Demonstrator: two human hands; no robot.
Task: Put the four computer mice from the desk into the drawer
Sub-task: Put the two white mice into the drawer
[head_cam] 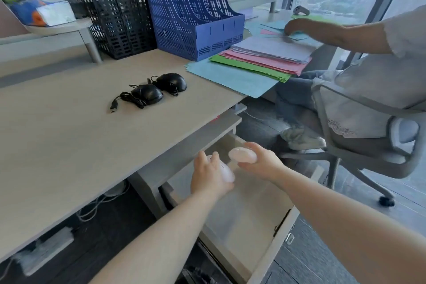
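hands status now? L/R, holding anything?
Left hand: closed on a white mouse, over the open drawer.
Right hand: closed on a pinkish-white mouse, also over the drawer.

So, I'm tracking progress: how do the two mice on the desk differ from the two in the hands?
The black mice are dark and wired, lying on the desk; the pale mice are whitish, with no cable visible. One pale mouse is gripped by the left hand, one by the right hand, above the open drawer.
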